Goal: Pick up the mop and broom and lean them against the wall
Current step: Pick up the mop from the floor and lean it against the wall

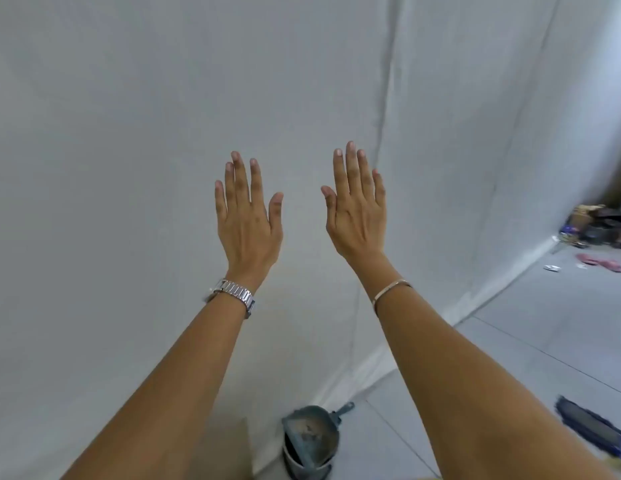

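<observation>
Your left hand and right hand are raised, fingers spread, holding nothing, before the white fabric-covered wall. The dark blue flat mop head lies on the grey tiled floor at the right edge.

no readable text, labels, brands, numbers or signs

Open air surrounds both raised hands; the wall blocks ahead, a dustpan stands below.
</observation>
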